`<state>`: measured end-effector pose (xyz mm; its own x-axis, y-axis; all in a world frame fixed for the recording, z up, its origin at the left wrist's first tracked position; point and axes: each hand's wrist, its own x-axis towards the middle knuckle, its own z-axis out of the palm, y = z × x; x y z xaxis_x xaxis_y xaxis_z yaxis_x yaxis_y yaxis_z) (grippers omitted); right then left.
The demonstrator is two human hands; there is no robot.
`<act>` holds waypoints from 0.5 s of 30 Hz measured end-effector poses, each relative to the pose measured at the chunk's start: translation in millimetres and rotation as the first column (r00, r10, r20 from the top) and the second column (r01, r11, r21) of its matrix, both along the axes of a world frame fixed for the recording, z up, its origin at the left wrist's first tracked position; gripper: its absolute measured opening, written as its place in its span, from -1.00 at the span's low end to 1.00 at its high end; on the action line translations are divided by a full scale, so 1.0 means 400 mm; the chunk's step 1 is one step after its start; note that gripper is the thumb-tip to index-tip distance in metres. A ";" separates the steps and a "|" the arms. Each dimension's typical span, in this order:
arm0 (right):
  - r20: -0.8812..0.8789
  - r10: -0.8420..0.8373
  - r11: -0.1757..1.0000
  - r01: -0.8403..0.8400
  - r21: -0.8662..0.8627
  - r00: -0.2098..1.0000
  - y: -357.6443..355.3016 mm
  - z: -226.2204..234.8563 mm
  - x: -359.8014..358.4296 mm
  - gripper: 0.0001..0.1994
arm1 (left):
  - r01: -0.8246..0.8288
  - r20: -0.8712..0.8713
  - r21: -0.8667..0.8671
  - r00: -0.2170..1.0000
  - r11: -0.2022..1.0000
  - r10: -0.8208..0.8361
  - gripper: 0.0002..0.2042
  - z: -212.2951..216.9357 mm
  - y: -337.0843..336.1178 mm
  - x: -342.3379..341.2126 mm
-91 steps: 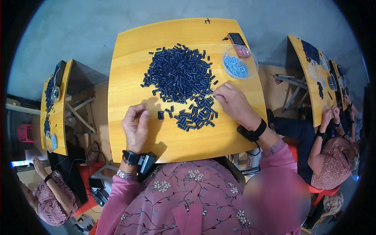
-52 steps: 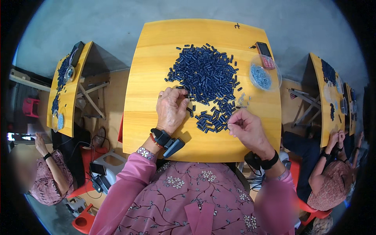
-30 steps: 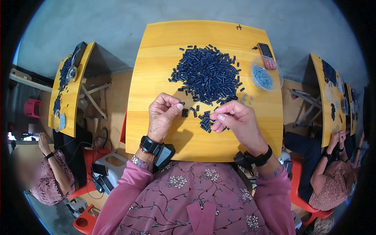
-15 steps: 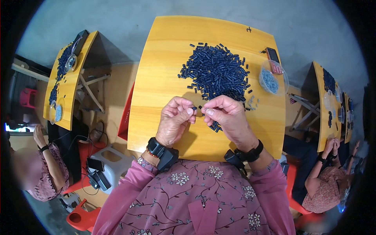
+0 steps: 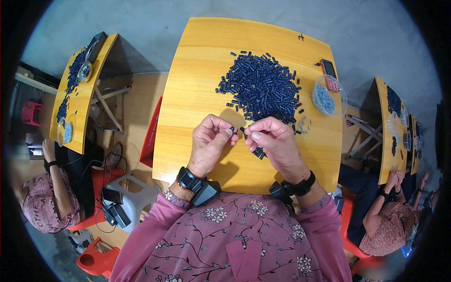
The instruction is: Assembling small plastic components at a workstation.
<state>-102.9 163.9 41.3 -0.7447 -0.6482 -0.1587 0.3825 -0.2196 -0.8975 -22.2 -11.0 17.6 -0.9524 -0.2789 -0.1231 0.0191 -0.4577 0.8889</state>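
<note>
Over the near part of the yellow wooden table (image 5: 188, 84), my two hands face each other with a narrow gap between them. My left hand (image 5: 209, 146) pinches a small dark tubular piece (image 5: 233, 129) between thumb and forefinger. The thumb and forefinger of my right hand (image 5: 276, 144) are pressed together; what sits at their tips is too small to make out. Just beyond the hands lies a big heap of similar dark tubular pieces (image 5: 260, 84), a few of them showing between and below my fingers. Small pale grey bits (image 5: 304, 125) are scattered right of the heap.
A clear round tub (image 5: 324, 99) of blue-grey bits stands at the table's right, against a dark handheld device with red keys (image 5: 330, 77). People sit at similar tables (image 5: 89, 101) on both sides. A grey stool (image 5: 134, 192) and a red container (image 5: 151, 134) are left of my table.
Both hands stay almost in place, still pinching. The small piece in my left fingertips has turned slightly. The whole view has shifted a little.
</note>
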 end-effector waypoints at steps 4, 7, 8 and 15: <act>0.012 0.013 0.999 -0.013 -0.048 1.000 0.007 -0.004 -0.001 -0.90 | -0.028 -0.045 -0.351 0.999 0.936 0.013 -0.93 -0.003 -0.008 0.006; -0.066 -0.016 1.000 0.016 0.006 0.998 -0.001 -0.016 0.004 -0.90 | 0.026 -0.004 -0.383 1.000 0.923 -0.030 -0.93 0.000 0.003 0.010; -0.066 -0.015 1.000 0.016 0.005 0.998 -0.002 -0.019 0.007 -0.90 | 0.041 -0.008 -0.373 0.999 0.927 -0.047 -0.92 0.002 0.008 0.010; -0.165 -0.010 1.000 0.013 0.018 0.986 -0.002 -0.031 0.025 -0.89 | 0.097 0.047 -0.352 0.995 0.931 -0.086 -0.91 0.025 0.019 0.008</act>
